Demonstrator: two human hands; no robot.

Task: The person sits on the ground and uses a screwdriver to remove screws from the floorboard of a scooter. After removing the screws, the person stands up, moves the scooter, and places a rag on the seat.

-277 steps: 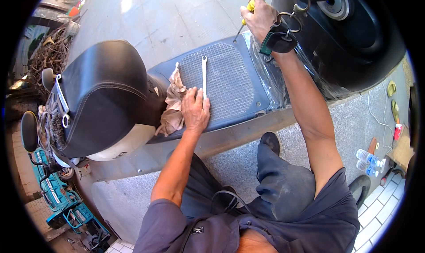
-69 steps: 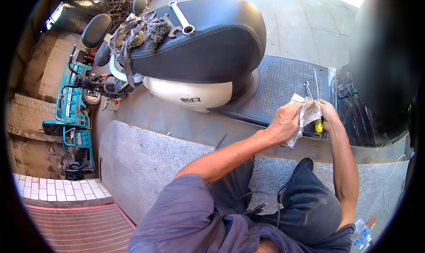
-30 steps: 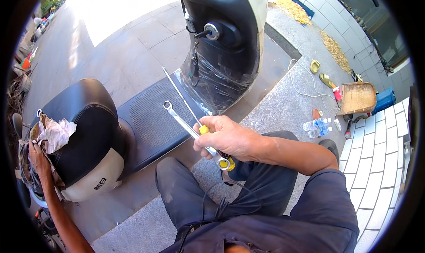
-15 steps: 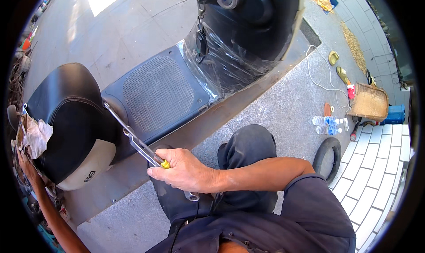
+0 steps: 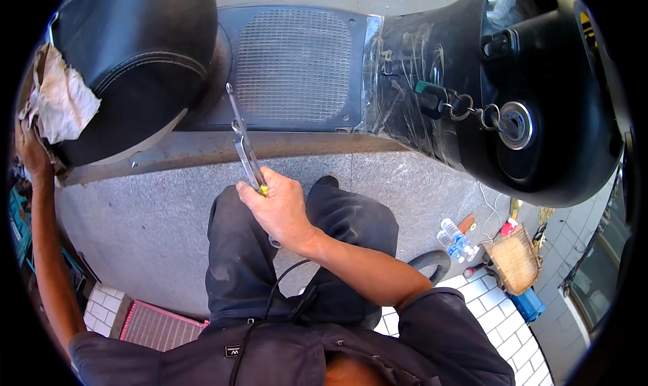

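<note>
My right hand [image 5: 278, 209] grips a bundle of tools [image 5: 244, 143]: a long metal wrench and a screwdriver with a yellow handle, pointing up toward the scooter's footboard [image 5: 293, 65]. My left hand [image 5: 32, 153] reaches far left and presses a dirty white rag [image 5: 59, 99] against the rear of the black scooter seat [image 5: 131, 48]. I sit with my dark-trousered legs over the granite curb [image 5: 155, 210].
The scooter's black front body [image 5: 540, 129] stands at right with a key and key ring [image 5: 466, 106] hanging by the ignition. Plastic bottles [image 5: 453, 236], a woven basket [image 5: 516, 259] and a tyre [image 5: 432, 264] lie on the tiled ground at lower right. A pink-edged grate [image 5: 158, 325] lies at lower left.
The view has swung back over the footboard. My right hand with the tools has come in toward my knees, and my left hand still holds the rag on the seat.
</note>
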